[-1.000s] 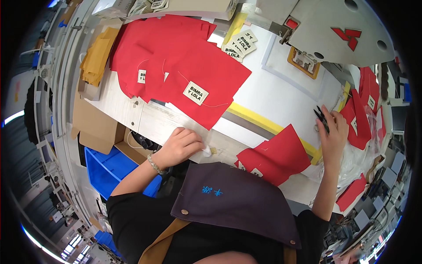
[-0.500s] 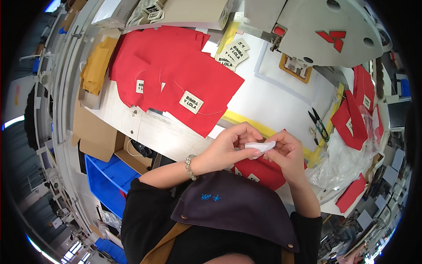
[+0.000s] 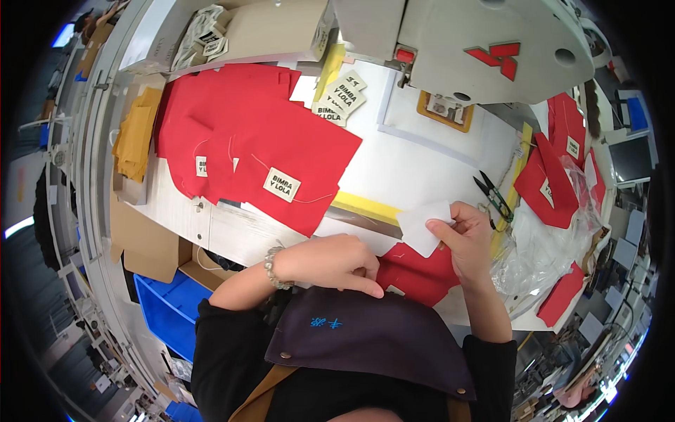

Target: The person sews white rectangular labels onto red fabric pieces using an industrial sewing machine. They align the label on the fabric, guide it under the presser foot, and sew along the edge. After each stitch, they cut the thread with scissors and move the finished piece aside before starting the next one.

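Between the thumb and fingers of my right hand is a small white square piece, spread out flat; whether it is paper or fabric I cannot tell. My left hand is just above the top edge of my dark apron, knuckles up and fingers curled under. Anything inside those fingers is hidden. Below and between my hands lies red fabric at the table's near edge. To the left, a pile of red fabric pieces bears a cream printed label with loose thread ends.
A sewing machine head overhangs the far right. Black-handled thread snips lie right of my right hand, near clear plastic wrapping and red pieces. Loose labels sit beyond the pile; yellow pieces and a blue bin are left.
My hands have moved apart. The white piece, folded between both hands before, is now flat in my right hand alone. My left hand has dropped toward the apron. The view has shifted slightly.
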The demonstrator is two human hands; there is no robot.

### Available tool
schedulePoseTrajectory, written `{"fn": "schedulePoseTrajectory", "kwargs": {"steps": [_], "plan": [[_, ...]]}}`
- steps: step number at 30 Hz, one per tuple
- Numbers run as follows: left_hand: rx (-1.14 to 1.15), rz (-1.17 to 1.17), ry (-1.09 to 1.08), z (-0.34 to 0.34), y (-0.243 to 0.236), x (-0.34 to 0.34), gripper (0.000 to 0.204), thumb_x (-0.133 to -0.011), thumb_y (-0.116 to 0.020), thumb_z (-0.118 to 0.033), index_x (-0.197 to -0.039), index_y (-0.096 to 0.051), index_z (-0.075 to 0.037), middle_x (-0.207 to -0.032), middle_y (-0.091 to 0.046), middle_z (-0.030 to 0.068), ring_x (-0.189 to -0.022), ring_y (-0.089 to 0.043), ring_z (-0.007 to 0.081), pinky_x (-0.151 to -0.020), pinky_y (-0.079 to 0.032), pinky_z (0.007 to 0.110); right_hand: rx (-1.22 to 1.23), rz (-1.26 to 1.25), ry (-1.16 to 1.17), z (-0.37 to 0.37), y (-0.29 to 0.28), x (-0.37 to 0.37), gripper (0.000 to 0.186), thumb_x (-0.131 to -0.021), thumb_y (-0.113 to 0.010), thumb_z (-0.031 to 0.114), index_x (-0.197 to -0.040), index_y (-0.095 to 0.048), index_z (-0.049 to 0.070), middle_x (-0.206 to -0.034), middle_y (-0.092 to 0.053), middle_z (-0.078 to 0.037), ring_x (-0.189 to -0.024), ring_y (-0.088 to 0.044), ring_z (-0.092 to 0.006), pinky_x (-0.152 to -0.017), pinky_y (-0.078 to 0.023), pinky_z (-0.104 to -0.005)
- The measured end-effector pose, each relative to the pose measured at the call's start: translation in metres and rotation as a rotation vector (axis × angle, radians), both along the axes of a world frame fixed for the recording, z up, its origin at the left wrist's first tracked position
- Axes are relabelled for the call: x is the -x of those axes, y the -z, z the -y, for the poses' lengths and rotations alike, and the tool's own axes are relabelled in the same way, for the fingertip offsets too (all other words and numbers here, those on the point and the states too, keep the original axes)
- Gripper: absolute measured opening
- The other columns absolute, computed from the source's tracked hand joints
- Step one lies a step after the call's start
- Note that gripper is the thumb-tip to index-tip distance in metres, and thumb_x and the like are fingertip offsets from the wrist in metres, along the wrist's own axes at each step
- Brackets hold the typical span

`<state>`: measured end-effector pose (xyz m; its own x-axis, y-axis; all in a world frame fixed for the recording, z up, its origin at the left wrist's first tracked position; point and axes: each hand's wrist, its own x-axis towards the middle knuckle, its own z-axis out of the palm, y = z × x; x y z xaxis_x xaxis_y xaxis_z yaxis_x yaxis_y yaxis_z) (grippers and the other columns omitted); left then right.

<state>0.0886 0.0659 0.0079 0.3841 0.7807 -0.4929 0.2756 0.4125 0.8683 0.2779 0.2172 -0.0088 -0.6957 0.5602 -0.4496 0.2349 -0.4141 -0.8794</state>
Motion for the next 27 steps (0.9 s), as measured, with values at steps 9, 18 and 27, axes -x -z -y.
{"fn": "schedulePoseTrajectory", "kwargs": {"steps": [9,18,27], "plan": [[-0.293,0.105,-0.75,-0.032,0.005,-0.001,0.038,-0.081,-0.078,-0.01,-0.116,-0.063,-0.004,-0.091,-0.067,0.001,-0.072,-0.061,0.0035,-0.058,-0.045,0.019,0.027,-0.025,0.033,0.005,0.0,0.004,0.019,-0.083,-0.075,0.005,-0.075,-0.058,0.003,-0.07,-0.064,-0.003,-0.056,-0.055,-0.0032,-0.046,-0.042,-0.0191],[-0.159,0.172,-0.752,-0.052,0.011,0.019,0.039,-0.084,-0.072,0.0,-0.121,-0.06,0.002,-0.078,-0.067,0.001,-0.062,-0.062,0.0041,-0.057,-0.047,0.018,-0.294,0.133,-0.52,-0.012,-0.015,-0.005,0.024,-0.078,-0.08,0.01,-0.095,-0.066,-0.001,-0.08,-0.061,-0.001,-0.056,-0.05,-0.0034,-0.053,-0.041,-0.0205],[-0.175,0.163,-0.601,-0.057,0.002,0.028,0.043,-0.082,-0.073,0.001,-0.123,-0.06,0.002,-0.076,-0.066,0.0015,-0.063,-0.062,0.0055,-0.06,-0.049,0.02,0.129,0.029,-0.214,-0.044,-0.002,0.021,0.013,-0.087,-0.068,0.007,-0.096,-0.064,-0.002,-0.078,-0.06,-0.002,-0.049,-0.05,-0.0039,-0.045,-0.038,-0.0184]]}}
